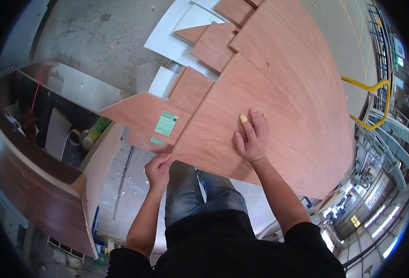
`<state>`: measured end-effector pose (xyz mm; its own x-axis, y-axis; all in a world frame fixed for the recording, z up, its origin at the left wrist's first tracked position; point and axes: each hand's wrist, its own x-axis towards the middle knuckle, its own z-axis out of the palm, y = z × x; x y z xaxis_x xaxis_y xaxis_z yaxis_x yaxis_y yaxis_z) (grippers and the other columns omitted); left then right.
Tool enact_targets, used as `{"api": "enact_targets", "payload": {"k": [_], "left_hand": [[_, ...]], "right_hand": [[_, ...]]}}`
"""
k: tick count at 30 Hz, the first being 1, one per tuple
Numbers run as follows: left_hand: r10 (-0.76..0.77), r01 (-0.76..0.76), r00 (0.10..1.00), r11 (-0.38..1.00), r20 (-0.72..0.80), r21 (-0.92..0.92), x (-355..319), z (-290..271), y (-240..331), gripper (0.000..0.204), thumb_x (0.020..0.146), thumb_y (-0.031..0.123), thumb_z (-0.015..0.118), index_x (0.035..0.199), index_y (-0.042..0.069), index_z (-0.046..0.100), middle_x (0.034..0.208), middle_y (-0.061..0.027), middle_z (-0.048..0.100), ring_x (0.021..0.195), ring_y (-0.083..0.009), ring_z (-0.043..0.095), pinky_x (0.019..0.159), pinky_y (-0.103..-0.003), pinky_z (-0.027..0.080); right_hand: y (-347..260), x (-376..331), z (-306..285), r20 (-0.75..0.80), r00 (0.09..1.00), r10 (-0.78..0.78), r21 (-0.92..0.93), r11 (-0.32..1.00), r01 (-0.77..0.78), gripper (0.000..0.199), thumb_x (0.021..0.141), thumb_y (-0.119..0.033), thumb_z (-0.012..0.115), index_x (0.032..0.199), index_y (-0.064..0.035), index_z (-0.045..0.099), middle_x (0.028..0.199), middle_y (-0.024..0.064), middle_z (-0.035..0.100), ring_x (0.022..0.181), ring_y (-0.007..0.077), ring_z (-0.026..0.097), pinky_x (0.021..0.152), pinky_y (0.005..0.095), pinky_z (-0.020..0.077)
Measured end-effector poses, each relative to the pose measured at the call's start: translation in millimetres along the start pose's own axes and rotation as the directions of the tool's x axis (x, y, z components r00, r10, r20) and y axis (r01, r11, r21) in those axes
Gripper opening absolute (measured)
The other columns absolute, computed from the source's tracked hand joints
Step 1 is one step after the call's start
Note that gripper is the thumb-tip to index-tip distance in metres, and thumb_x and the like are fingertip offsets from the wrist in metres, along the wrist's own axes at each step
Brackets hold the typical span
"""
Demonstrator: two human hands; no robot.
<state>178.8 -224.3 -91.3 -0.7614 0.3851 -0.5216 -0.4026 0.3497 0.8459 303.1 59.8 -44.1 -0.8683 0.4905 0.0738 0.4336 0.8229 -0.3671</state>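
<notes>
A large reddish-brown plywood sheet point(218, 125) lies in front of me, on top of another wide plywood sheet point(297, 51). At its near left corner, my left hand point(158, 169) is closed in a pinch on the edge. My right hand point(253, 138) rests on the sheet's face with fingers spread, one fingertip in a pale yellow cover. Beyond my left hand, an angled plywood piece point(137, 109) with a green label point(166, 123) juts out to the left, partly under the sheet.
Smaller plywood offcuts point(214, 44) and white panels point(165, 39) stick out along the far left side. To the left stands an open wooden bin point(86, 185) with scraps and a green roll point(98, 129) inside. A yellow tubular rail point(369, 85) stands at the right.
</notes>
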Motion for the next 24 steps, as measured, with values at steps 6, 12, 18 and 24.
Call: {"api": "enact_targets", "payload": {"k": [6,12,18,24], "left_hand": [[0.309,-0.363,0.924,0.897,0.227,0.253,39,5,75,0.013,0.072,0.0,0.068,0.085,0.0,0.064,0.086,-0.012,0.066,0.079,-0.0252,0.063,0.072,-0.032,0.049],[0.359,-0.443,0.897,0.741,0.259,0.505,87,116,145,0.02,0.078,0.007,0.065,0.098,0.003,0.066,0.088,-0.0112,0.062,0.078,-0.028,0.06,0.068,-0.033,0.048],[0.377,-0.473,0.881,0.702,0.285,0.533,131,164,167,0.02,0.08,0.012,0.063,0.098,0.004,0.066,0.089,-0.0101,0.062,0.079,-0.0279,0.06,0.069,-0.035,0.048],[0.291,-0.403,0.914,0.745,0.284,0.532,157,199,186,0.021,0.081,0.015,0.062,0.098,0.003,0.066,0.086,-0.0118,0.061,0.077,-0.0292,0.059,0.069,-0.037,0.047]], "right_hand": [[8,-3,-2,0.01,0.999,0.039,-0.012,0.999,-0.038,0.043,0.074,-0.023,0.063,0.112,-0.0032,0.058,0.127,0.0216,0.048,0.115,0.0376,0.047,0.102,0.0501,0.0301],[8,-2,-2,-0.005,0.999,0.04,0.02,0.999,-0.04,0.043,0.074,-0.025,0.063,0.112,-0.0034,0.059,0.127,0.0209,0.049,0.114,0.0369,0.048,0.101,0.0493,0.031],[7,-1,-5,0.002,0.999,0.05,0.022,0.999,-0.05,0.043,0.075,-0.026,0.063,0.111,-0.0035,0.059,0.126,0.0204,0.05,0.114,0.0367,0.048,0.101,0.0485,0.0315],[9,0,-9,0.017,0.998,0.063,0.016,0.998,-0.063,0.042,0.075,-0.027,0.062,0.11,-0.0043,0.06,0.126,0.0196,0.051,0.112,0.0354,0.049,0.101,0.0472,0.0309]]}}
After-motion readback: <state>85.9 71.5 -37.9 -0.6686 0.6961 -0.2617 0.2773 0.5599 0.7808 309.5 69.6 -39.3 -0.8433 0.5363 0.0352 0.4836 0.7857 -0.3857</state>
